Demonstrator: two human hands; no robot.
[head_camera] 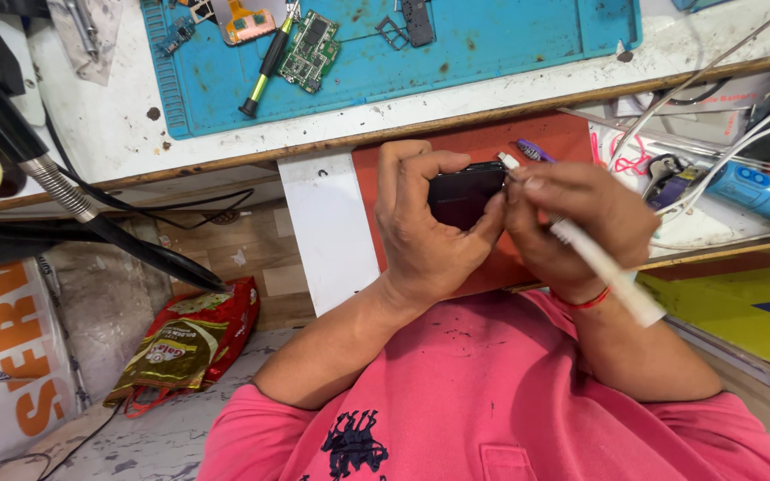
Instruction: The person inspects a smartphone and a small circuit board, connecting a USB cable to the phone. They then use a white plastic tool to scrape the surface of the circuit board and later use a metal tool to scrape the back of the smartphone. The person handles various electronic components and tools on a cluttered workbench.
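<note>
Working at the phone's edge
Our left hand [425, 236] grips the black phone [463, 193]; right-hand fingers [572, 214] clench a white tool [603, 267], tip touching its top corner; phone unopened.

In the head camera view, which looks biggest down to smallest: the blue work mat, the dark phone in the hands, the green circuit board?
1. Blue rubber work mat, by far the largest.
2. Dark rectangular phone, partly hidden by the left hand and closer to the camera.
3. Green circuit board, smallest, though farther away, so the phone-board order is unsure.
</note>
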